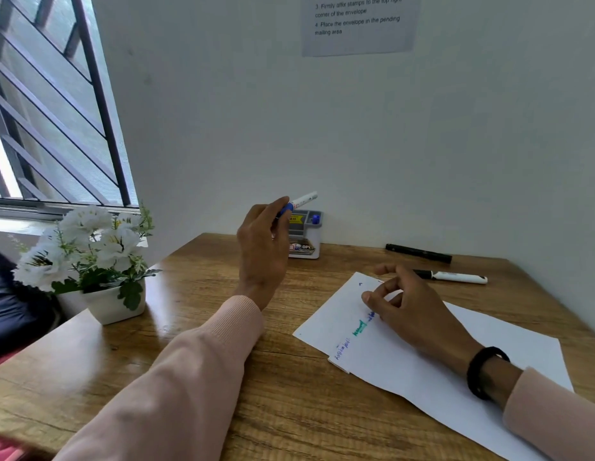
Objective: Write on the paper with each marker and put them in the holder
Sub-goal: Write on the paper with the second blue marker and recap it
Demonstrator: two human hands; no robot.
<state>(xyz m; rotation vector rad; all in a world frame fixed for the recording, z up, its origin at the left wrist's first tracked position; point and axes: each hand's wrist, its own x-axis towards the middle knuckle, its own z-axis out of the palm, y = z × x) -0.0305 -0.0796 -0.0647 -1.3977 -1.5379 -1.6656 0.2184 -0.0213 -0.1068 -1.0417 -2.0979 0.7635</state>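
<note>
Left hand [261, 241] pinches blue marker [297, 203], raised just above and left of holder [304, 236]; axis tilts up-right. Right hand [409, 306] relaxed, grasping nothing, resting on paper [422, 357]. Two markers [455, 277] lie on counter [223, 361].

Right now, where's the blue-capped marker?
In the head view, the blue-capped marker is pinched in the raised left hand, up off the desk, just in front of the marker holder by the back wall.

Wall notice [357, 24]: "Place the envelope in the pending mailing area".
</note>
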